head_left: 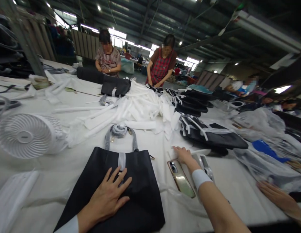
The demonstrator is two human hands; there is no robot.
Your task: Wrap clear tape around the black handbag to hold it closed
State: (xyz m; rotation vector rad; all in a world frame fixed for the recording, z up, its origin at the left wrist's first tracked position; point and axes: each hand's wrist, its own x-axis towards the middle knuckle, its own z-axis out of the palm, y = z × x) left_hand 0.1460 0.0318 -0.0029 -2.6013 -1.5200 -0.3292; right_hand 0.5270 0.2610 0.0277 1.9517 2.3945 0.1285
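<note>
A black handbag (140,181) lies flat in front of me. Its grey-wrapped handles (107,139) point away from me, and a pale strip (122,160) crosses its top edge. My left hand (111,194) rests on the bag's front with fingers spread, just below a small gold-coloured fitting. To the right of the bag, my right hand (183,156) reaches over the table with its fingers stretched out; nothing shows in it. Close by lies a phone in a gold-edged case (183,183). A white device (206,165) is partly hidden by my right forearm.
A white fan (25,136) stands at left. White wrapping strips (140,103) heap mid-table; black bags (208,132) are stacked at right, near clear plastic (259,119). A co-worker's hand (276,197) rests at the right edge. Two people (108,60) (162,63) work across the table.
</note>
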